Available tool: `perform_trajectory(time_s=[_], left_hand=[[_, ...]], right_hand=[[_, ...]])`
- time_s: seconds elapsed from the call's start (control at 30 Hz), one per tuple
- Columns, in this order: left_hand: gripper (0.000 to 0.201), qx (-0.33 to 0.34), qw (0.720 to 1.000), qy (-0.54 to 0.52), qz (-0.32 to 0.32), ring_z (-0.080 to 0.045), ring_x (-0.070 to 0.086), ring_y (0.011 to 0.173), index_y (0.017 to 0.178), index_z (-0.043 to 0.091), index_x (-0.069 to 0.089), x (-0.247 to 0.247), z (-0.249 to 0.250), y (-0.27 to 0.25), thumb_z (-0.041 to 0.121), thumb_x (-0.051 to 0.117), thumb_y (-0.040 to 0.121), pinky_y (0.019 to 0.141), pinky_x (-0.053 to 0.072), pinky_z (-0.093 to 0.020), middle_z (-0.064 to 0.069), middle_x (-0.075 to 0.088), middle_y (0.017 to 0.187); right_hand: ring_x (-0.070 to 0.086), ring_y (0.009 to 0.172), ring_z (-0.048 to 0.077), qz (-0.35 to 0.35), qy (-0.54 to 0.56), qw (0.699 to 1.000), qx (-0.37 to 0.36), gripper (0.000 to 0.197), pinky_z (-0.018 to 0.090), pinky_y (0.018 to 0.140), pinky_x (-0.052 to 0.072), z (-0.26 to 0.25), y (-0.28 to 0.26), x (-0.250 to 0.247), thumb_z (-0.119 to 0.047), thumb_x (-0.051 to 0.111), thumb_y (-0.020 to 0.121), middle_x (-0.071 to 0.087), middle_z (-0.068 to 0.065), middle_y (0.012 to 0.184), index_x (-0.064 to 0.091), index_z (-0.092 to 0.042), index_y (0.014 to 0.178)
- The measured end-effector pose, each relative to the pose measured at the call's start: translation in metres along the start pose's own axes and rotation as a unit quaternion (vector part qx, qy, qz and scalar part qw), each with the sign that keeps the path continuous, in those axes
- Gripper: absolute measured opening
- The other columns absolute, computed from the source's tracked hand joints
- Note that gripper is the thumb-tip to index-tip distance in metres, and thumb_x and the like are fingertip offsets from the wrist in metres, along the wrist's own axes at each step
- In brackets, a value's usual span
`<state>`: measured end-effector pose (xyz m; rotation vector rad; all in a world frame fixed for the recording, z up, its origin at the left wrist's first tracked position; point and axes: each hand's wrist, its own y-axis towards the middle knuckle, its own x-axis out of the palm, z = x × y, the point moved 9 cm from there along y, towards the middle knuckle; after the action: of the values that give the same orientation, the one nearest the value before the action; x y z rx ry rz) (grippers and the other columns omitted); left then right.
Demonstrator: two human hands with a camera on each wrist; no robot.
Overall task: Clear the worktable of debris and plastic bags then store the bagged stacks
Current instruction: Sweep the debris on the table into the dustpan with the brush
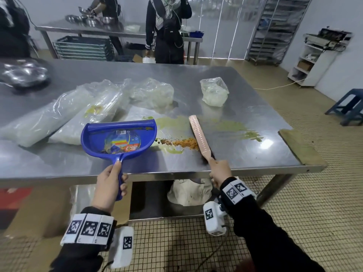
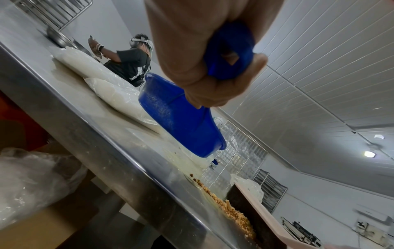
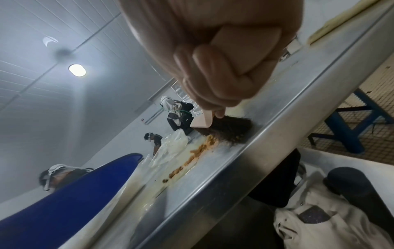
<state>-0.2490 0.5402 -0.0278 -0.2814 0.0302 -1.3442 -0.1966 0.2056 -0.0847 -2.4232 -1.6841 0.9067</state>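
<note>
My left hand (image 1: 112,183) grips the handle of a blue dustpan (image 1: 117,137), tilted over the steel worktable (image 1: 59,165) with its lip toward a line of orange and brown crumbs (image 1: 182,142). My right hand (image 1: 219,171) grips a pink hand brush (image 1: 198,135) whose dark bristles (image 3: 228,133) sit on the table just right of the crumbs. Green-yellow smears (image 1: 231,127) spread around them. Two long bagged white stacks (image 1: 59,116) lie left of the dustpan. A crumpled plastic bag (image 1: 153,94) and a small filled bag (image 1: 214,92) sit farther back.
A steel bowl (image 1: 24,74) stands at the table's far left. A wooden board (image 1: 300,147) lies on the right edge. White cloth (image 1: 189,192) sits on the lower shelf. Two people stand at a second steel table (image 1: 78,29) behind. A blue stool (image 1: 348,107) is at right.
</note>
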Motion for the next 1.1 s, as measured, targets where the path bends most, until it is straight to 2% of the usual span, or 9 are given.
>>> perform_trajectory(time_s=[0.2, 0.37, 0.57, 0.7, 0.77, 0.83, 0.97, 1.03, 1.1], left_hand=[[0.025, 0.000, 1.000, -0.001, 0.021, -0.004, 0.039, 0.031, 0.081, 0.017, 0.049, -0.011, -0.004, -0.010, 0.029, 0.038, 0.099, 0.030, 0.033, -0.015, -0.003, 0.041, 0.061], [0.026, 0.002, 0.999, -0.004, 0.043, -0.003, 0.037, 0.031, 0.080, 0.014, 0.046, -0.010, -0.006, -0.020, 0.028, 0.038, 0.100, 0.031, 0.032, -0.014, -0.003, 0.040, 0.061], [0.026, -0.007, 0.996, -0.005, 0.092, -0.003, 0.034, 0.028, 0.076, 0.016, 0.042, -0.005, -0.010, -0.041, 0.026, 0.038, 0.100, 0.029, 0.028, -0.012, -0.004, 0.038, 0.062], [0.026, -0.016, 0.991, -0.014, 0.135, -0.002, 0.033, 0.028, 0.076, 0.017, 0.042, 0.004, -0.017, -0.065, 0.026, 0.038, 0.100, 0.028, 0.027, -0.014, -0.002, 0.038, 0.062], [0.024, -0.017, 0.987, -0.022, 0.155, -0.002, 0.033, 0.028, 0.078, 0.017, 0.043, 0.008, -0.023, -0.079, 0.026, 0.038, 0.100, 0.028, 0.026, -0.014, -0.002, 0.037, 0.061], [0.023, -0.019, 0.984, -0.021, 0.178, -0.002, 0.032, 0.028, 0.079, 0.016, 0.043, 0.009, -0.031, -0.095, 0.025, 0.039, 0.100, 0.029, 0.026, -0.013, -0.002, 0.037, 0.061], [0.023, -0.019, 0.972, -0.025, 0.234, -0.003, 0.032, 0.028, 0.081, 0.013, 0.047, 0.008, -0.051, -0.131, 0.026, 0.040, 0.099, 0.031, 0.026, -0.013, -0.002, 0.038, 0.059], [0.024, -0.022, 0.965, -0.034, 0.260, -0.003, 0.032, 0.028, 0.081, 0.014, 0.047, 0.007, -0.062, -0.150, 0.027, 0.040, 0.099, 0.031, 0.026, -0.012, -0.001, 0.039, 0.059], [0.024, -0.023, 0.958, -0.046, 0.281, -0.003, 0.033, 0.029, 0.080, 0.014, 0.047, 0.006, -0.073, -0.168, 0.027, 0.040, 0.099, 0.031, 0.026, -0.013, -0.001, 0.039, 0.059]], right_hand=[[0.033, 0.038, 0.016, -0.061, 0.028, 0.998, 0.003, 0.035, 0.013, 0.033, 0.023, -0.009, -0.018, 0.036, -0.037, 0.042, 0.094, 0.038, 0.007, 0.056, 0.043, -0.012, 0.069], [0.031, 0.038, 0.018, -0.110, 0.002, 0.994, -0.023, 0.036, 0.015, 0.036, 0.023, -0.017, -0.014, 0.041, -0.034, 0.042, 0.095, 0.036, 0.007, 0.053, 0.047, -0.009, 0.070], [0.043, 0.067, 0.026, -0.032, -0.145, 0.979, -0.141, 0.047, 0.031, 0.051, 0.029, -0.045, 0.023, -0.009, -0.032, 0.046, 0.095, 0.047, 0.018, 0.072, 0.037, -0.017, 0.051], [0.046, 0.073, 0.025, -0.061, -0.213, 0.961, -0.164, 0.050, 0.030, 0.066, 0.032, -0.051, 0.037, -0.012, -0.027, 0.045, 0.096, 0.048, 0.020, 0.075, 0.036, -0.016, 0.048], [0.046, 0.064, 0.026, -0.092, -0.210, 0.958, -0.170, 0.048, 0.031, 0.061, 0.034, -0.051, 0.040, -0.005, -0.026, 0.048, 0.095, 0.049, 0.019, 0.068, 0.040, -0.015, 0.049], [0.042, 0.048, 0.024, -0.130, -0.208, 0.955, -0.168, 0.046, 0.030, 0.049, 0.032, -0.050, 0.040, 0.001, -0.029, 0.049, 0.095, 0.045, 0.012, 0.054, 0.046, -0.012, 0.053], [0.033, 0.021, 0.009, -0.193, -0.231, 0.939, -0.166, 0.027, 0.021, 0.030, 0.026, -0.046, 0.038, 0.004, -0.028, 0.049, 0.095, 0.041, 0.007, 0.048, 0.066, -0.007, 0.091], [0.033, 0.021, 0.010, -0.225, -0.262, 0.920, -0.186, 0.024, 0.017, 0.024, 0.023, -0.046, 0.036, 0.005, -0.016, 0.045, 0.095, 0.044, 0.012, 0.055, 0.066, -0.011, 0.107], [0.028, 0.021, 0.013, -0.241, -0.241, 0.923, -0.180, 0.021, 0.012, 0.026, 0.018, -0.048, 0.040, 0.000, -0.021, 0.046, 0.095, 0.039, 0.010, 0.051, 0.065, -0.015, 0.102]])
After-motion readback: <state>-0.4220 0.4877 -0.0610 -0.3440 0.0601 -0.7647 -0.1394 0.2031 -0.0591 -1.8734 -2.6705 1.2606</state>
